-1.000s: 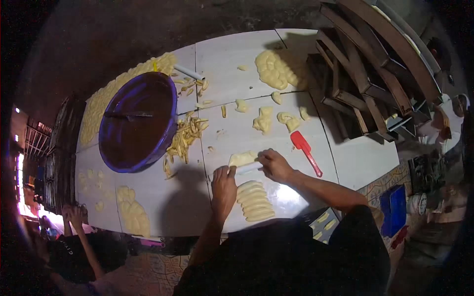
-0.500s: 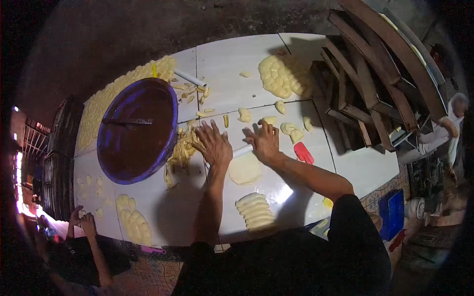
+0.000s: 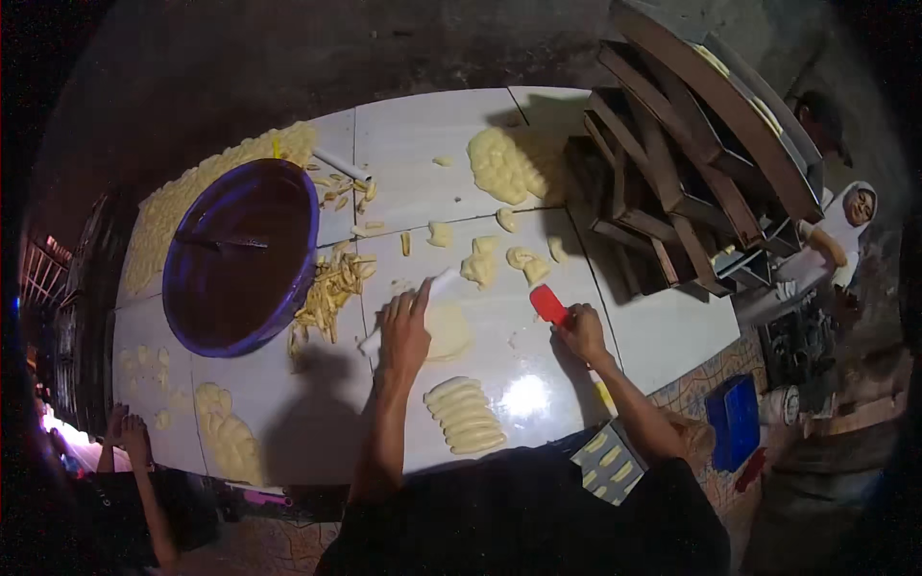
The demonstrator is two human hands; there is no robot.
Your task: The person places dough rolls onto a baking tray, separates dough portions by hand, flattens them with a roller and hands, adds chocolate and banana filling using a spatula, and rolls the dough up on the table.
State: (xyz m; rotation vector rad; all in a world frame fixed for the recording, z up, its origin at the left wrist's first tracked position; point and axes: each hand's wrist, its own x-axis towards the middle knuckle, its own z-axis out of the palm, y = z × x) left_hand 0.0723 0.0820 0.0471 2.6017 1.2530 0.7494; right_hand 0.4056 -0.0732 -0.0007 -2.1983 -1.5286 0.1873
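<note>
The left hand lies open, palm down, on a white roller over a flattened piece of dough on the desk. The right hand is closed around a red scraper, its blade resting on the desk just right of the dough. A row of shaped dough rolls lies near the front edge. Left of the left hand, cut strips sit beside a purple basin. Dough lumps lie farther back.
</note>
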